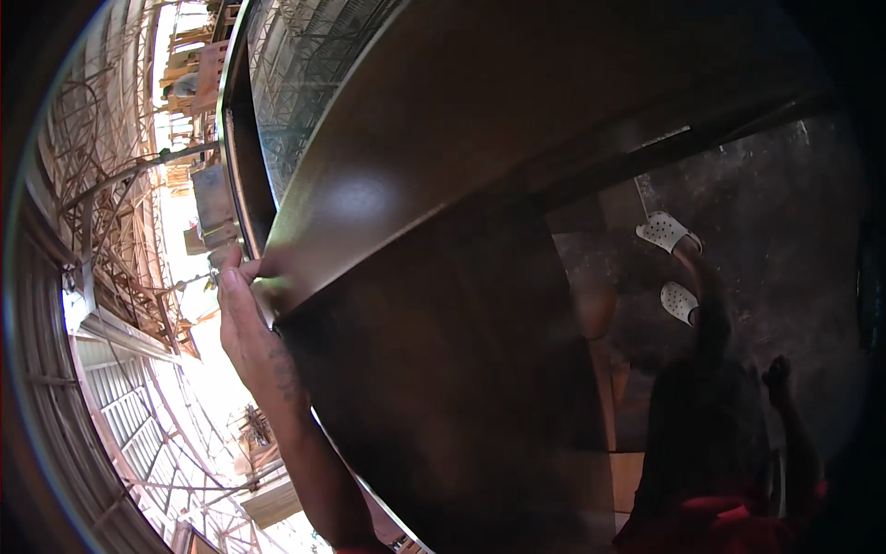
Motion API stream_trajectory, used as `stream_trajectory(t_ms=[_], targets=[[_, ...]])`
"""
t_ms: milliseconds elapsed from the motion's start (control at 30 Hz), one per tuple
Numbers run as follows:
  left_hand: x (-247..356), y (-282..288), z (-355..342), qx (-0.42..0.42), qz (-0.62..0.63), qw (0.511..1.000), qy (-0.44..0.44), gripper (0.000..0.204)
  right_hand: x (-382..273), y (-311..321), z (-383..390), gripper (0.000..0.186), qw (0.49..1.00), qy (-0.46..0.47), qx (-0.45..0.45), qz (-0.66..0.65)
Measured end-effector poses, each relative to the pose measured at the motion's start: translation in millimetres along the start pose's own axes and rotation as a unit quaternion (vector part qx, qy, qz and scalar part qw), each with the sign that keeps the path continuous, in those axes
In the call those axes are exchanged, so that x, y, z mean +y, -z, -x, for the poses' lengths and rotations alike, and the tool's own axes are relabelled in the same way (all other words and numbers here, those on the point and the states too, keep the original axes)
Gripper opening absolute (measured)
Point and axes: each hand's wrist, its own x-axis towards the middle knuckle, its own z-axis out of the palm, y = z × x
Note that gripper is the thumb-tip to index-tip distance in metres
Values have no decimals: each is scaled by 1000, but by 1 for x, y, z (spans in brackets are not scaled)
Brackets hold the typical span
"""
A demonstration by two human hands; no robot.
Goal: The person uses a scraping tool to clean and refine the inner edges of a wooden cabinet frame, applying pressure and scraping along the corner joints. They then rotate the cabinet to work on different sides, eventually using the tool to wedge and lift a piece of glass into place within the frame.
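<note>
A large, smooth brown panel (360,208) spans the upper middle, with a bright sheen near its left corner. At that corner is my left hand (247,309), its thumb bent over the surface and a finger reaching up beside the edge. The hand appears to grip the panel's corner; the fingers behind it are partly hidden. Beyond the corner, a glossy pane (300,88) mirrors roof trusses inside a dark frame (242,152). On the right my right hand (779,377) hangs low beside my leg, away from the panel. Deep shadow obscures its fingers.
A dark, scuffed floor (775,212) lies under my white clogs (666,231). Below the panel's edge is a broad dark face (443,397), with brown board-like pieces (626,480) near my legs. Metal roof trusses (115,175) and bright openings fill the left side.
</note>
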Motion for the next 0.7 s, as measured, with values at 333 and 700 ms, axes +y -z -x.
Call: stream_trajectory(t_ms=[333,700], targets=[[-2,19,1,3,71,995,66,48,43,13,-18,9,969,-14,-195,147],[7,31,8,24,-120,987,-102,34,-552,-87,34,29,853,314,-343,236]])
